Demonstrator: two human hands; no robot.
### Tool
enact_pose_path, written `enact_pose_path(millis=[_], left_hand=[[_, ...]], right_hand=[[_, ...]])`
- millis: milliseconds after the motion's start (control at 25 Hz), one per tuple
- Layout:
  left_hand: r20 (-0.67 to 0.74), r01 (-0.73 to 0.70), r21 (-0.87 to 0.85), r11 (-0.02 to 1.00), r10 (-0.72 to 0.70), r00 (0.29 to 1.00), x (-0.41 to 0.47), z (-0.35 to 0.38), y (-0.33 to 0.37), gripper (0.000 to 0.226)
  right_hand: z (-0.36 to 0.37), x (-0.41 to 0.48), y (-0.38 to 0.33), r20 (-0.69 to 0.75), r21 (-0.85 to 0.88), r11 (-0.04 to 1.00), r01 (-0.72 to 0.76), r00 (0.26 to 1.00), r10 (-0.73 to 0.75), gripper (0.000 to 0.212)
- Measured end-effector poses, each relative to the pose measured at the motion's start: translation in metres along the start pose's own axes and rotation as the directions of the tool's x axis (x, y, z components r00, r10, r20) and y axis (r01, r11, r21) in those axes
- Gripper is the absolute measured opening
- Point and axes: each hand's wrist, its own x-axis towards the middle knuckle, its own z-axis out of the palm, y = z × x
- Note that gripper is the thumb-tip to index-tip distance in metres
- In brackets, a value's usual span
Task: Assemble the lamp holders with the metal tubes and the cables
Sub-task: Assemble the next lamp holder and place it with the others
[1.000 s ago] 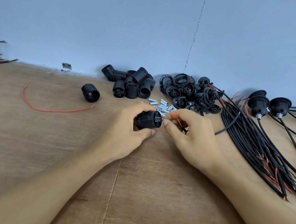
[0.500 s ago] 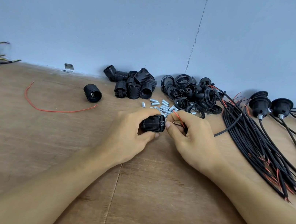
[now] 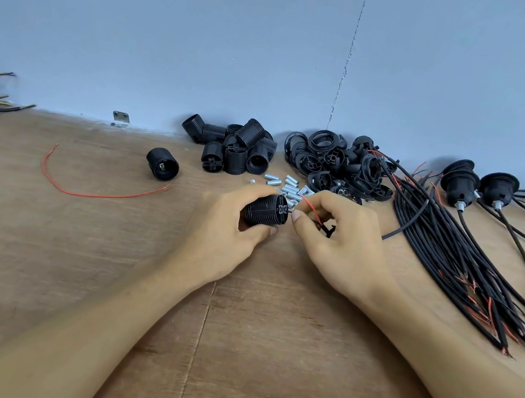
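Gripping hand, left: the left hand (image 3: 224,237) is curling fingers and thumb round one ribbed black lamp holder (image 3: 266,213), which is lying on its side in the grip, its terminal end facing the other hand.
Right hand: the right hand (image 3: 342,245) is pinching a thin red wire (image 3: 312,210) between thumb and forefinger, just beside the holder's terminal end; whether the tip is touching the terminal cannot be told.
Cable: one black cable (image 3: 394,234) is running out from under the right hand's fingers toward the right.
Metal tubes: small silver metal tubes (image 3: 289,189) are lying scattered just behind both hands; about a dozen are showing, with some hiding behind the fingers.
Holder bodies: a heap of threaded black holder bodies (image 3: 234,150), roughly eight, is sitting against the wall behind the tubes.
Rings and caps: a jumbled pile of black rings and caps (image 3: 337,165) is lying to the right of that heap, too tangled for counting.
Lone holder: one single holder (image 3: 162,164) is lying apart, to the left of the heap.
Cable bundle: a thick cable bundle (image 3: 456,262) is fanning across the table (image 3: 106,277) to the right of the right hand, red tips showing.
Finished pieces: two assembled holders (image 3: 460,187) with cables are standing beyond the bundle; a third is getting cut off by the picture's edge.
Loose wire: one loose red wire (image 3: 84,194) is curving across the table, well to the left.
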Motion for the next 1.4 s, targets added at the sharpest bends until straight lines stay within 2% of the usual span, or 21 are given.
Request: enact_pose_path(millis=[240, 480, 800, 960, 1240, 1400], left_hand=[[0.030, -0.009, -0.016, 1.000, 0.009, 1.000, -0.0002, -0.0006, -0.0026, 0.041], [0.032, -0.024, -0.030, 0.999, 0.025, 0.999, -0.0028, 0.0004, -0.0004, 0.039], [0.063, -0.015, -0.035, 0.999, 0.017, 0.998, -0.0019, 0.0020, -0.0001, 0.040], [0.047, -0.060, 0.004, 0.998, 0.059, 0.997, -0.0020, 0.0026, 0.0014, 0.033], [0.030, -0.045, -0.022, 0.999, 0.046, 0.998, -0.0039, 0.0027, 0.0028, 0.029], [0.012, 0.002, -0.071, 0.998, -0.001, 1.000, -0.0042, 0.0017, 0.0051, 0.039]], right_hand=[[-0.0016, 0.0012, 0.0030, 0.053, -0.070, 0.997, 0.025, 0.998, -0.021, 0.012], [-0.0008, -0.0002, 0.0004, 0.085, -0.041, 0.998, 0.037, 0.996, -0.033, 0.018], [-0.0001, -0.0007, 0.0016, 0.111, -0.036, 0.999, 0.016, 0.994, -0.012, 0.018], [0.0001, -0.0008, 0.0023, 0.116, -0.046, 0.999, 0.020, 0.993, -0.014, 0.017], [0.0024, -0.0014, 0.0016, 0.109, -0.033, 0.999, 0.009, 0.994, -0.006, 0.016], [0.0012, 0.0001, 0.0014, 0.102, 0.008, 1.000, -0.018, 0.995, 0.018, 0.019]])
